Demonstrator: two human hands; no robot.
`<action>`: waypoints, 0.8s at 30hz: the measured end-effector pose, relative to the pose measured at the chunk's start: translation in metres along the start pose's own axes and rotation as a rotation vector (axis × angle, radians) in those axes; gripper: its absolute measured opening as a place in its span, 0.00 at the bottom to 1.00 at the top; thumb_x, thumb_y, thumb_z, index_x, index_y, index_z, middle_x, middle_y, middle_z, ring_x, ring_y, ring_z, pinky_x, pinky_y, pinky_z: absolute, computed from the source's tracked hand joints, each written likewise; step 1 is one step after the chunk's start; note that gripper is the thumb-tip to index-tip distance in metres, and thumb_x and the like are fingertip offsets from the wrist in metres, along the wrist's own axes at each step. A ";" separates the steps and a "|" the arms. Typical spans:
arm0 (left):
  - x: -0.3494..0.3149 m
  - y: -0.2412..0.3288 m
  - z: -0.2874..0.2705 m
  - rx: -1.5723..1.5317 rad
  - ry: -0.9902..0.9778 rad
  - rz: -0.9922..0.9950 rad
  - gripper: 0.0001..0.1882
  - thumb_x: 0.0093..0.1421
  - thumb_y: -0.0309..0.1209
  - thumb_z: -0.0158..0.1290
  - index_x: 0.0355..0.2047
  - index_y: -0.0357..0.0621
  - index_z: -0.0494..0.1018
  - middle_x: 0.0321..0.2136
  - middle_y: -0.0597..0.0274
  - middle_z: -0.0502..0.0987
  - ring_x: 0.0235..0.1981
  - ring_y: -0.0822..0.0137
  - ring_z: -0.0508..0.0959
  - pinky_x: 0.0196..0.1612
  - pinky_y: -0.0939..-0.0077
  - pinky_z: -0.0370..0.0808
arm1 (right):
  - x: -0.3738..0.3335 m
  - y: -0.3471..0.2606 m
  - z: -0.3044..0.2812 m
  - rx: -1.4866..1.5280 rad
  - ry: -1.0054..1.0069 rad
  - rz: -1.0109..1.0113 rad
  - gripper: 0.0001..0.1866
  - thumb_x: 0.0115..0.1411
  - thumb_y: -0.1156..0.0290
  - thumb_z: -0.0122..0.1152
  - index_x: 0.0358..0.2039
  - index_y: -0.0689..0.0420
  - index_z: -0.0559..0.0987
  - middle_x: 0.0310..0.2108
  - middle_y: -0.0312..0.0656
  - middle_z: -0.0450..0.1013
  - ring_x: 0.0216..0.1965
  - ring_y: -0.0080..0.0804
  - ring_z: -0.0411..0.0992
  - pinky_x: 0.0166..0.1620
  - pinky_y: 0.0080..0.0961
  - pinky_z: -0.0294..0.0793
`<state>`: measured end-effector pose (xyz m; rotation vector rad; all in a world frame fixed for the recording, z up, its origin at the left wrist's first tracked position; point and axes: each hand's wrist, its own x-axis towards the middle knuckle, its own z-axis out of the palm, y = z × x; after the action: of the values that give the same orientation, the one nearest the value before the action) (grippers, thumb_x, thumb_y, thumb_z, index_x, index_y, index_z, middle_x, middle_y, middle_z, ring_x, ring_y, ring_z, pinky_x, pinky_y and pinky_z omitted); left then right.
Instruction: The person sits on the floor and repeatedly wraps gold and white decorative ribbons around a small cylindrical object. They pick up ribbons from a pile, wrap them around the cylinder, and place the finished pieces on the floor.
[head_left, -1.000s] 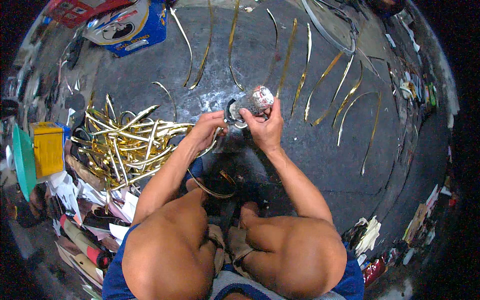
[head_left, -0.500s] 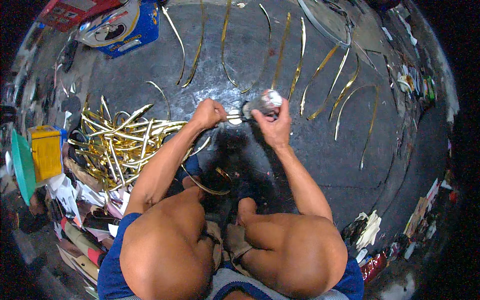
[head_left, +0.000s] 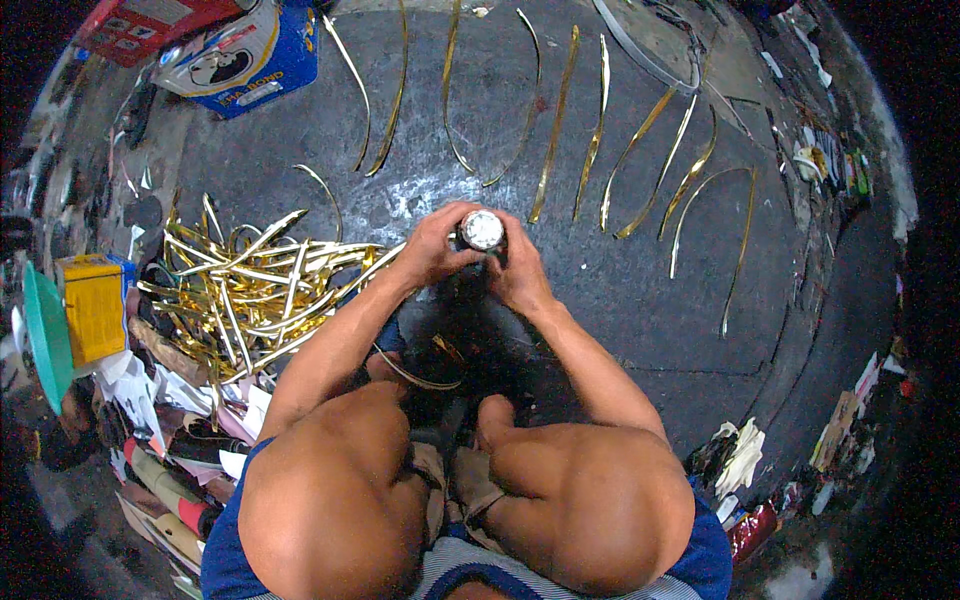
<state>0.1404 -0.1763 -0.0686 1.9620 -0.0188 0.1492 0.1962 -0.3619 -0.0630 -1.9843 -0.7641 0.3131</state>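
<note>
Ahead of my knees both hands meet around a small cylindrical container with a mottled silvery-white end (head_left: 483,231), which faces up. My left hand (head_left: 436,245) is closed about its left side, fingers curled round the far edge. On the opposite side my right hand (head_left: 520,265) grips it too. What lies beneath the container is hidden. To the left of my left forearm spreads a tangled heap of shiny gold strips (head_left: 225,290); one strip reaches up to the left wrist. Whether my left fingers also hold a strip cannot be seen.
Separate gold strips, one of them a wide strip (head_left: 555,125), lie spaced out across the dark floor mat (head_left: 690,330). A blue and white tin (head_left: 265,65) stands at far left, a yellow tin (head_left: 92,310) at left. Paper scraps (head_left: 135,385) and a cream crumpled piece (head_left: 740,458) lie nearby.
The container has gone from tilted in my right hand to end-up between both hands. My left hand has moved right to it. Another gold strip's lower end now shows on the mat.
</note>
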 end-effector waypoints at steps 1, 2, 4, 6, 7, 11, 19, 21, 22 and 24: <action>0.000 -0.002 0.002 0.002 -0.010 -0.022 0.35 0.42 0.29 0.72 0.52 0.40 0.73 0.50 0.51 0.77 0.53 0.50 0.77 0.56 0.63 0.74 | -0.001 0.008 0.001 -0.001 0.040 0.072 0.24 0.53 0.79 0.63 0.52 0.60 0.71 0.42 0.49 0.77 0.46 0.44 0.77 0.48 0.34 0.77; 0.002 -0.002 0.003 0.029 0.003 0.011 0.34 0.43 0.29 0.71 0.52 0.40 0.73 0.48 0.51 0.78 0.51 0.50 0.78 0.54 0.64 0.75 | -0.001 0.024 0.004 -0.002 0.084 0.145 0.23 0.53 0.81 0.60 0.51 0.58 0.73 0.41 0.47 0.77 0.43 0.42 0.77 0.46 0.33 0.77; 0.005 -0.001 0.005 0.087 0.027 0.075 0.32 0.43 0.29 0.71 0.51 0.40 0.73 0.45 0.51 0.79 0.47 0.50 0.80 0.51 0.64 0.76 | 0.004 0.058 0.012 0.052 0.104 0.350 0.20 0.52 0.83 0.57 0.48 0.57 0.74 0.37 0.44 0.78 0.38 0.37 0.77 0.42 0.31 0.76; 0.011 0.001 0.009 0.063 -0.014 0.037 0.31 0.44 0.29 0.71 0.50 0.40 0.74 0.44 0.51 0.80 0.46 0.50 0.80 0.50 0.65 0.77 | 0.015 0.087 0.018 0.161 0.068 0.620 0.16 0.52 0.84 0.56 0.43 0.57 0.75 0.32 0.41 0.78 0.33 0.33 0.77 0.38 0.29 0.76; 0.010 0.001 0.008 0.058 -0.027 0.009 0.31 0.44 0.29 0.71 0.49 0.40 0.74 0.43 0.51 0.80 0.45 0.50 0.81 0.49 0.65 0.77 | 0.020 0.086 0.019 0.273 0.097 0.619 0.15 0.53 0.84 0.57 0.41 0.57 0.75 0.30 0.40 0.77 0.31 0.31 0.76 0.36 0.28 0.75; 0.008 -0.001 0.010 0.035 -0.021 0.006 0.29 0.45 0.31 0.70 0.48 0.41 0.74 0.43 0.52 0.80 0.44 0.52 0.82 0.48 0.65 0.77 | 0.030 0.062 0.006 0.591 0.185 0.713 0.11 0.54 0.85 0.61 0.35 0.56 0.72 0.26 0.37 0.74 0.26 0.27 0.72 0.28 0.25 0.72; -0.001 -0.018 0.004 0.083 0.040 0.074 0.28 0.44 0.31 0.70 0.47 0.40 0.75 0.43 0.50 0.80 0.47 0.48 0.80 0.51 0.62 0.76 | 0.047 -0.111 -0.165 1.067 0.258 0.358 0.09 0.56 0.80 0.63 0.34 0.55 0.72 0.28 0.39 0.73 0.29 0.27 0.72 0.34 0.19 0.71; 0.002 -0.007 0.004 0.088 0.009 0.022 0.26 0.45 0.31 0.69 0.45 0.41 0.75 0.41 0.50 0.80 0.45 0.48 0.80 0.49 0.61 0.76 | 0.050 -0.141 -0.200 1.087 0.256 0.208 0.10 0.58 0.84 0.56 0.39 0.62 0.69 0.37 0.43 0.67 0.34 0.24 0.65 0.38 0.16 0.69; 0.005 -0.003 0.004 0.052 0.006 0.027 0.25 0.45 0.31 0.69 0.44 0.41 0.76 0.39 0.50 0.80 0.43 0.48 0.80 0.47 0.61 0.75 | 0.055 -0.149 -0.217 1.156 0.136 0.136 0.09 0.61 0.83 0.54 0.42 0.63 0.68 0.38 0.44 0.67 0.32 0.25 0.63 0.37 0.19 0.68; 0.008 0.001 0.006 0.031 0.008 0.047 0.25 0.45 0.30 0.69 0.44 0.41 0.76 0.39 0.51 0.80 0.43 0.49 0.80 0.47 0.62 0.76 | 0.065 -0.171 -0.234 1.185 0.036 0.056 0.07 0.65 0.83 0.50 0.43 0.65 0.67 0.40 0.46 0.67 0.32 0.26 0.63 0.38 0.22 0.69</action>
<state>0.1492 -0.1820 -0.0688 1.9932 -0.0578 0.1886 0.2988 -0.4227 0.2093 -0.8796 -0.3329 0.5887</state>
